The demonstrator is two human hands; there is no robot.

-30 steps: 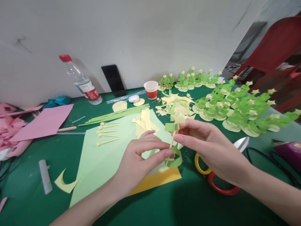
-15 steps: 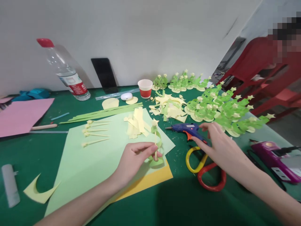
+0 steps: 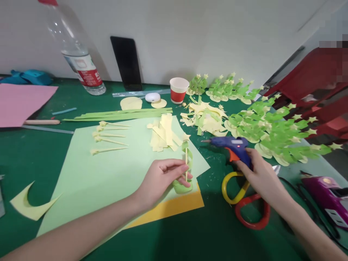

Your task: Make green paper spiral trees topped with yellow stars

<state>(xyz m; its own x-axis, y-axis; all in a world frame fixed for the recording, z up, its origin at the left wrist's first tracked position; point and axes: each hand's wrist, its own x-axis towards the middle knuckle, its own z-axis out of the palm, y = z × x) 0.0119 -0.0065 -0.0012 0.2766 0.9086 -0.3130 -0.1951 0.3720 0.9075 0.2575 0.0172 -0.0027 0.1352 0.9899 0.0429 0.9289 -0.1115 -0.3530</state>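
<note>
My left hand is pinching the thin stem of a little paper plant between thumb and fingers. The plant is standing almost straight up, over the right side of the pale green sheet, with its star on top and its green strip curling beside the stem.

My right hand is no longer helping with the plant, as it was a second ago. Now it is gripping the blue glue gun, just above the scissors. A red light is glowing on the gun, but I can't tell if I am lifting it off the table. I think this means my left hand is now minding the plant alone, while my right is minding the glue.
</note>
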